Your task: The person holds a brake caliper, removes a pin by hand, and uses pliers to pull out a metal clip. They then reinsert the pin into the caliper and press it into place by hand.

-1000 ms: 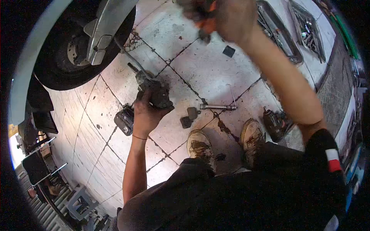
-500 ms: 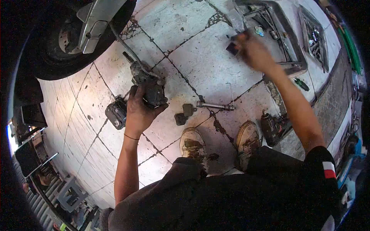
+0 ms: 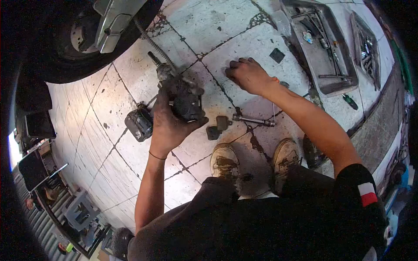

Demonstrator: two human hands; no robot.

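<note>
My left hand is wrapped around a dark, dirty brake caliper, which hangs on a ribbed hose beside the wheel. Right of it, my right hand is over the tiles with its fingers curled; whatever may be in them is hidden. Behind its wrist shows a small orange and dark item, partly covered. A dark square piece lies on the floor beyond that hand. Two brake pads lie close together below the caliper, next to a chrome socket extension.
A metal tray with tools stands at upper right, and a smaller tray of metal parts beside it. A green screwdriver lies below them. A black battery-like block sits left of the caliper. The wheel's tire fills the upper left.
My right hand has come from beside the tray back toward the caliper, uncovering the dark square piece. The orange item now shows near its wrist. My left hand keeps the caliper; the view has shifted slightly.
</note>
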